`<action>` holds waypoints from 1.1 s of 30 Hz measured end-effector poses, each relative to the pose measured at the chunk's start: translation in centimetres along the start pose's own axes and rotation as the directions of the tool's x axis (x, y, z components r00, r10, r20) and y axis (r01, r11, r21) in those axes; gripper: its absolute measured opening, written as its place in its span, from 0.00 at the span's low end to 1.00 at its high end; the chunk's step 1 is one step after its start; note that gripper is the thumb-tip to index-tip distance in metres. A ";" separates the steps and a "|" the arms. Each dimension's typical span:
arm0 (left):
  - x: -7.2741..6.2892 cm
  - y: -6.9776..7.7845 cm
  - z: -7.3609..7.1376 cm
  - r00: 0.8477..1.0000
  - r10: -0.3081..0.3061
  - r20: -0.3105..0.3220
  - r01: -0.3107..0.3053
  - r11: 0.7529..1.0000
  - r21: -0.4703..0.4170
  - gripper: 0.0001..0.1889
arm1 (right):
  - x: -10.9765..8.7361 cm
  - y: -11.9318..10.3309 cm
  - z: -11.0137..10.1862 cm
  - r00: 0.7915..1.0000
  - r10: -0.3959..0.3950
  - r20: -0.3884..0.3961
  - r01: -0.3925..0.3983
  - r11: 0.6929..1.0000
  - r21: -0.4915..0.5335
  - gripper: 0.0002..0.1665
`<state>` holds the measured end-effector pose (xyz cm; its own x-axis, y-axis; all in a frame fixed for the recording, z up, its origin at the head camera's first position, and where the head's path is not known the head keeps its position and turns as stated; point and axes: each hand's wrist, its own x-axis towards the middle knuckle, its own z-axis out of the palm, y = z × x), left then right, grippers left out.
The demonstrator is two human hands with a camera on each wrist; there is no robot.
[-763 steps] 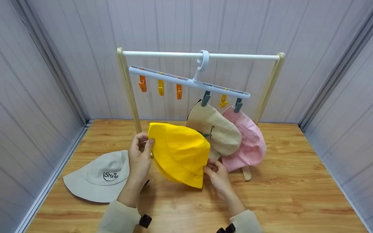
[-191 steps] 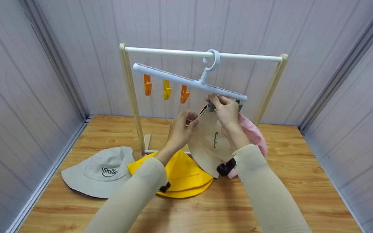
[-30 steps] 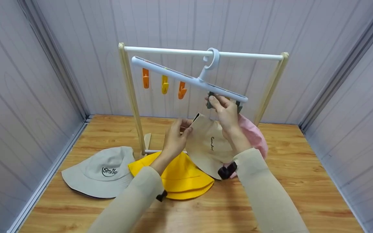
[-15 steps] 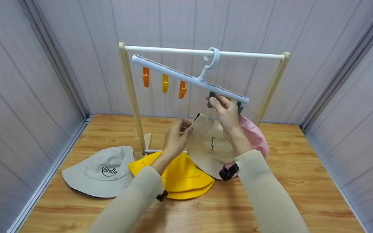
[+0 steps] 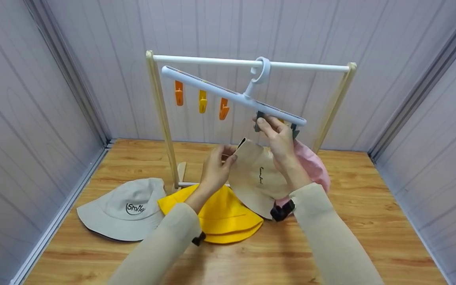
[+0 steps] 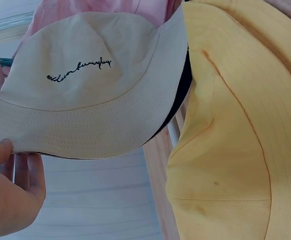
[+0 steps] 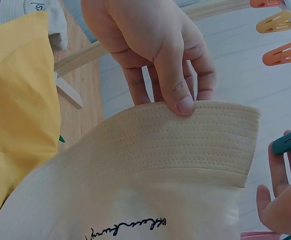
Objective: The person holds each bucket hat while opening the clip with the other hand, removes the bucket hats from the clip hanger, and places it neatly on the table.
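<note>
Bge hat point(image 5: 253, 174) now off grn clip point(image 7: 289, 141).

I held a cream hat point(image 5: 253, 184) with black script, pinched a dark green clip point(image 7: 290, 140), wore beige sleeves point(image 5: 166, 239), saw a grey hat point(image 5: 117, 211) with black lettering at eight o'clock, a yellow hat point(image 5: 226, 215) at six, a pink hat point(image 5: 311, 164) at three, orange-and-yellow clips point(image 5: 202, 105) at eleven
</note>
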<state>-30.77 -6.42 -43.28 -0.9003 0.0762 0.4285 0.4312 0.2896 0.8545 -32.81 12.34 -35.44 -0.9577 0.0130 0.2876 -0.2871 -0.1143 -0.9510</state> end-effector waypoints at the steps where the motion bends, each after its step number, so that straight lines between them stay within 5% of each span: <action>1: 0.0 0.0 0.0 1.000 0.002 -0.001 -0.002 1.000 0.001 0.06 | 0.0 0.0 -0.1 1.000 0.000 0.001 -0.001 1.000 0.007 0.26; 7: 0.0 0.0 0.0 1.000 0.014 -0.001 -0.013 1.000 0.018 0.06 | -0.3 0.2 -0.3 1.000 0.023 -0.002 -0.023 1.000 -0.008 0.30; 16: 0.0 0.0 0.1 1.000 0.006 -0.005 -0.006 1.000 0.015 0.05 | -1.1 0.9 -1.0 0.999 0.010 0.034 -0.002 0.976 -0.217 0.27; 24: -0.1 0.0 0.0 1.000 0.015 0.012 -0.015 1.000 0.003 0.05 | -1.7 2.3 -2.0 0.991 -0.105 0.080 0.130 0.883 -0.451 0.23; 33: -0.2 -0.1 -0.2 1.000 0.020 0.022 -0.020 1.000 0.003 0.05 | -2.3 3.7 -3.4 0.969 -0.183 0.168 0.247 0.777 -0.579 0.18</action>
<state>-30.58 -6.61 -43.38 -0.8924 0.1029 0.4394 0.4494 0.2905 0.8448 -31.77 15.29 -39.95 -0.8716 -0.1334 0.4716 -0.4717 0.4896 -0.7333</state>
